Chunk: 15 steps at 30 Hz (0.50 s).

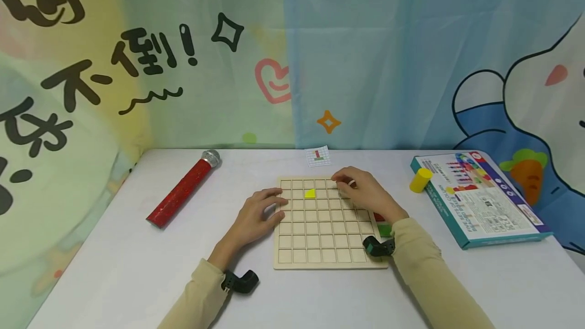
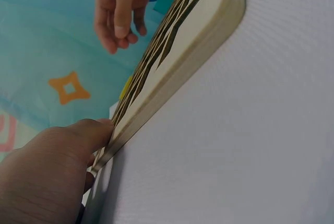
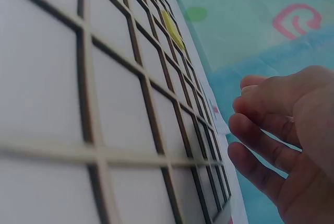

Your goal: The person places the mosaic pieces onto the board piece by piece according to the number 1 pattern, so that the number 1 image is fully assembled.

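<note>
pale wood: my left hand (image 1: 257,218) rests relaxed fingers on the near-left side of the gridded board (image 1: 311,242), seemingly steadying it. my right hand (image 1: 363,191) is at the far right corner, fingers loosely bent, nothing seen between them, though that wrist view is murky. a yellow piece (image 1: 310,194) sits in a far-side cell. i'd judge i'm laying out the printed card (image 1: 317,156)'s pattern; next calls for pinching up the red piece (image 1: 378,217) or green piece (image 1: 385,230) by the right edge.

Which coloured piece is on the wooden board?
The small yellow piece, near the wooden board's far edge. The red piece and green piece lie beside it, and the yellow cylinder is by the box.
</note>
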Motion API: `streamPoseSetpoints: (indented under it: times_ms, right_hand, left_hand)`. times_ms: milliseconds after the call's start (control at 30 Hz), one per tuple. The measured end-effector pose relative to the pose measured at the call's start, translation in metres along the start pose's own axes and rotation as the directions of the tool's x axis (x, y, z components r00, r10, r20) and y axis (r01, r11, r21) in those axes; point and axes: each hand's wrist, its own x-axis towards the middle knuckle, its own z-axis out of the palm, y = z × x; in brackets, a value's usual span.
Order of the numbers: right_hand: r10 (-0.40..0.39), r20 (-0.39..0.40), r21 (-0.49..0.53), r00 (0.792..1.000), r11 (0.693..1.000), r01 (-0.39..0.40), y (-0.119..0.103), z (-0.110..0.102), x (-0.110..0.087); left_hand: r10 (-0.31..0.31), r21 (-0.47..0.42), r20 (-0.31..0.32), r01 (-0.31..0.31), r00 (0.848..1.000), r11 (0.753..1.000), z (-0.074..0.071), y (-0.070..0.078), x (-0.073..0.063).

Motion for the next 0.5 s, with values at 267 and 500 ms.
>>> streamPoseSetpoints:
  times_ms: [267, 500]
  right_hand:
    - [0.090, -0.027, 0.005, 0.996, 0.996, -0.090, 0.014, -0.011, -0.009]
    - [0.169, -0.061, -0.039, 0.984, 0.984, -0.171, 0.027, -0.020, -0.020]
  left_hand:
    - [0.000, 0.000, -0.007, 0.000, 1.000, 1.000, 0.001, -0.003, -0.001]
    - [0.006, -0.008, -0.007, -0.006, 1.000, 1.000, 0.001, -0.002, -0.001]
